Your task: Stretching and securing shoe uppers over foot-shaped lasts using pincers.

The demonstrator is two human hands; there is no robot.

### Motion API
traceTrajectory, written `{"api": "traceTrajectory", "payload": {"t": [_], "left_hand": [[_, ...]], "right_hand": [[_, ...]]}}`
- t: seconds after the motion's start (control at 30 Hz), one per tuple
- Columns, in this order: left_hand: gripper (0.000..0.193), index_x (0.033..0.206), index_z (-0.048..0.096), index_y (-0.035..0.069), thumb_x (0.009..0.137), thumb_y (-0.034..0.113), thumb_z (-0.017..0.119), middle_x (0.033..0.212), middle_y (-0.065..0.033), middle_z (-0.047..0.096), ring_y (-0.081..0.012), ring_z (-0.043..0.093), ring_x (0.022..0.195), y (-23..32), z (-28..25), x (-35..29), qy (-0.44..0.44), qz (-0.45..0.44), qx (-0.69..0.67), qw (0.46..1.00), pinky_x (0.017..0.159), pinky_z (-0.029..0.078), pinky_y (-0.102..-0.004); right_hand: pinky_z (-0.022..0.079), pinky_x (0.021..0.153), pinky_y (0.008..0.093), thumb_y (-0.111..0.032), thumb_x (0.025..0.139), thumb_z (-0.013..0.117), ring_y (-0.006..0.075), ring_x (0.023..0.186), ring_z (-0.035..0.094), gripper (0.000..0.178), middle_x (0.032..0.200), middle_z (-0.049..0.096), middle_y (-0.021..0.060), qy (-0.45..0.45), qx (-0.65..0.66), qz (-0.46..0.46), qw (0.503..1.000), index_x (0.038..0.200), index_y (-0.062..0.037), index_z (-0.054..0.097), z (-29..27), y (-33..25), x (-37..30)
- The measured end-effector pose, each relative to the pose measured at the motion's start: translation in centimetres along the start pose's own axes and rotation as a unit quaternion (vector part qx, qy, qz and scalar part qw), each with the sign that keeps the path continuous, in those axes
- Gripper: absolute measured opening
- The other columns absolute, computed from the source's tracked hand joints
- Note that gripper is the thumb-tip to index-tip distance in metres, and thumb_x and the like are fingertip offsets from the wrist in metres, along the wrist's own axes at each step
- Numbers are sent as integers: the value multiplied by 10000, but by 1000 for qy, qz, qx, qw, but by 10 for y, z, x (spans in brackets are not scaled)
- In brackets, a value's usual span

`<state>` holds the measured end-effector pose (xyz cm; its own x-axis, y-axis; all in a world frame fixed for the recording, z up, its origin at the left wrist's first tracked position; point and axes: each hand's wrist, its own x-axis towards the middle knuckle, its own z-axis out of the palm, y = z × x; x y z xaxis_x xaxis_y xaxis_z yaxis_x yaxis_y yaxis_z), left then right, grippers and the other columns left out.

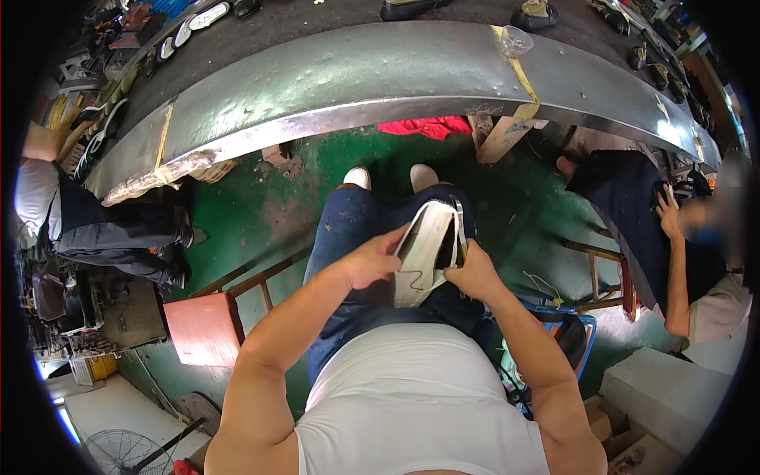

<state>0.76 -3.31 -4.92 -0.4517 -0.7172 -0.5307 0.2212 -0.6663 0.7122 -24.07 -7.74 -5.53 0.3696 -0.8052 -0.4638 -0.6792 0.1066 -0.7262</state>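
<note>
The metal-edged bench (340, 71) carries shoes (535, 16), perhaps a clear cup (514, 43).

We are seeing the white shoe (417, 261) hiding some fingers of the left hand (374, 263) and of the right hand (476, 273). We are missing the far side of the worktop (317, 71), which the top edge is cutting off; its metal front is covering part of a red cloth (423, 127). The rim is cropping a wire fan (123, 453) and the left co-worker (119, 229). We are finding the right co-worker's head (716, 207) blurred. The right arm is partly hiding a blue-framed object (590, 340), perhaps a chair.
</note>
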Motion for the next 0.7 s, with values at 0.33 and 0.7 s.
{"api": "traceTrajectory", "payload": {"t": [0.33,0.7], "left_hand": [[996,1593,33,26,807,15,645,1544,-205,374,-293,353,1451,-80,8,7,100,149,148,973,1191,269,-345],[683,1593,181,36,1062,452,284,1629,-139,270,-254,317,1464,-68,32,14,191,81,-226,952,1185,260,-356]], "right_hand": [[538,818,448,-141,911,612,361,1001,650,402,1057,666,196,-105,-166,-239,951,1249,68,549,-44,-2,-40],[538,748,479,-189,908,631,400,852,666,244,899,670,203,-225,-337,-199,892,1036,17,606,-32,-46,-14]]}}
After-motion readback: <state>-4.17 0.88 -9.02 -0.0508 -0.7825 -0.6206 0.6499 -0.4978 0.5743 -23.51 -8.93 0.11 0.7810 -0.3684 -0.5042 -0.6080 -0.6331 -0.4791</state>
